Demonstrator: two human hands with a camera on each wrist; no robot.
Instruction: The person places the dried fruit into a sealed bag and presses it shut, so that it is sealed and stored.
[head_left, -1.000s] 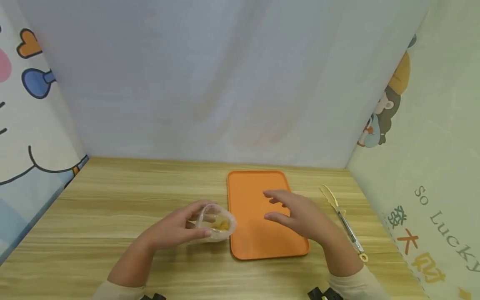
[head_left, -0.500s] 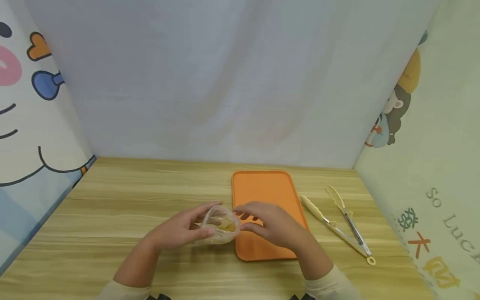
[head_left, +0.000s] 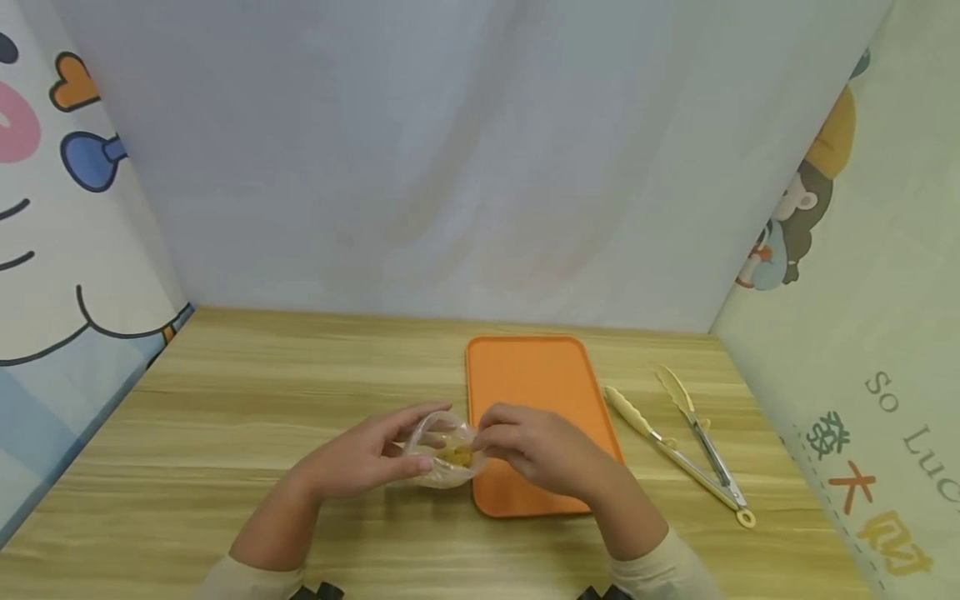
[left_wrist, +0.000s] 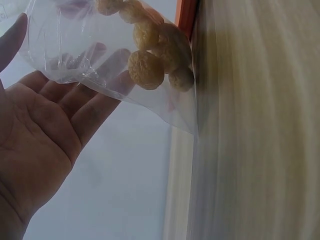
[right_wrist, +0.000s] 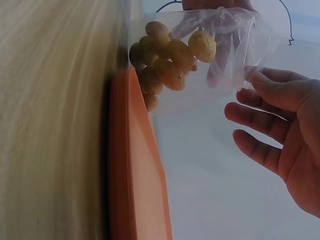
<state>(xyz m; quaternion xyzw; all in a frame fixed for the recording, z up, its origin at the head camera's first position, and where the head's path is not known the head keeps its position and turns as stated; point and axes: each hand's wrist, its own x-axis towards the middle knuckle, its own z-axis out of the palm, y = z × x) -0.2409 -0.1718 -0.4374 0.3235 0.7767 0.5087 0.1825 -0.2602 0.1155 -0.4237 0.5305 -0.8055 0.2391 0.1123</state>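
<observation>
A clear plastic bag [head_left: 448, 473] stands at the left edge of an orange tray [head_left: 525, 375], its mouth wide. Several wrinkled golden-brown balls [right_wrist: 172, 70] lie in its bottom; their exact kind is unclear. My left hand [head_left: 360, 454] holds the bag from the left, thumb at the near rim and fingers behind the far side. In the left wrist view those fingers [left_wrist: 92, 112] show through the film. On the other side my right hand [head_left: 540, 450] pinches the rim between thumb and forefinger, its other fingers apart from the bag in the right wrist view.
Tongs [head_left: 686, 450] with cream tips and metal arms lie spread on the wooden table [head_left: 300, 375], right of the tray. A pale cloth wall [head_left: 450, 167] rises behind the table, with printed cloths at both sides.
My right hand has come left from above the tray and now pinches the bag's rim. The left hand stays on the bag. Both arms of the tongs have come into sight.
</observation>
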